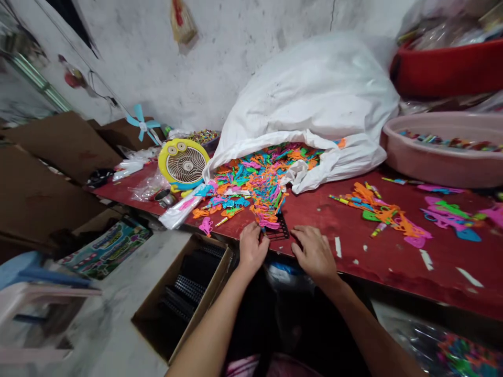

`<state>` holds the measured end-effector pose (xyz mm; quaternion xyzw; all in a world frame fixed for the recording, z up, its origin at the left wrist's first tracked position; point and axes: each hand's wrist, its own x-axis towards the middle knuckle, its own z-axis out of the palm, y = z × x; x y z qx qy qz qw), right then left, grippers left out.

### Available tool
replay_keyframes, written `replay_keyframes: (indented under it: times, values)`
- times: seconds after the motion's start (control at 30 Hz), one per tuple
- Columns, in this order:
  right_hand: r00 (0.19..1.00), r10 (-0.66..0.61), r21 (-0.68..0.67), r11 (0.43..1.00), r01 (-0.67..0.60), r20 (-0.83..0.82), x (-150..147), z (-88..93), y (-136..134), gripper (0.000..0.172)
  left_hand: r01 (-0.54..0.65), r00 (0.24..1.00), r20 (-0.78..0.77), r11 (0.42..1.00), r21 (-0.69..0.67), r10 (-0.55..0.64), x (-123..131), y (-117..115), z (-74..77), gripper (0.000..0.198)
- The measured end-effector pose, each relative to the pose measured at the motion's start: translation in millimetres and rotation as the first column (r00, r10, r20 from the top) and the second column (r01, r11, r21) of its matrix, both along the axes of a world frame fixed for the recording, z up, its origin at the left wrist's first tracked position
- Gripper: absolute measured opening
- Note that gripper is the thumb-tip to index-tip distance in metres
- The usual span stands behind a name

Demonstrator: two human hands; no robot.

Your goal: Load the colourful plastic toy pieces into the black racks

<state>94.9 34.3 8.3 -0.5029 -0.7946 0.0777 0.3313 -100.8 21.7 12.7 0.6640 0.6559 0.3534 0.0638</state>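
A black grid tray [283,228] lies at the front edge of the red table, partly covered by a heap of colourful plastic pieces [267,191]. At the tray's left side, my left hand [252,245] has its fingers curled in by the thumb, close to a small dark-blue piece; what is between the fingertips is too small to make out. My right hand [315,252] rests palm down by the tray's right corner, fingers stretched and thumb apart, holding nothing visible. Pieces spill toward both hands from the mouth of a large white sack [314,94].
Loose pieces [387,212] and paper scraps lie right on the red table [314,209]. A pink basin [444,162] and red basin [448,68] stand beyond. Left are a yellow fan [184,163] and plastic bags [183,209]. Below sits a carton [223,267] of black trays.
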Motion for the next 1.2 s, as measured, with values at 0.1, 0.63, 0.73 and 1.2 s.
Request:
replay_keyframes:
  times: [0.1,0.63,0.73,1.2]
  values:
    - [0.996,-0.019,0.046,0.999,0.015,0.09,-3,1.4,-6,0.03,-0.008,0.999,0.034,1.0,0.024,0.007,-15,4,-3.6,0.014]
    - [0.982,-0.023,0.156,0.988,-0.006,0.186,-4,1.0,-11,0.031,-0.128,0.987,0.112,0.988,0.086,0.118,-63,14,-15.4,0.011]
    - [0.982,-0.025,0.158,0.987,-0.005,0.188,-4,-0.1,-10,0.031,-0.161,0.981,0.128,0.98,0.119,0.146,-60,14,-20.3,0.011]
    - [0.991,-0.055,0.113,0.991,0.069,-0.123,8,-4.5,-9,0.03,-0.124,0.987,-0.08,0.972,0.2,0.142,53,-26,-14.8,0.012]
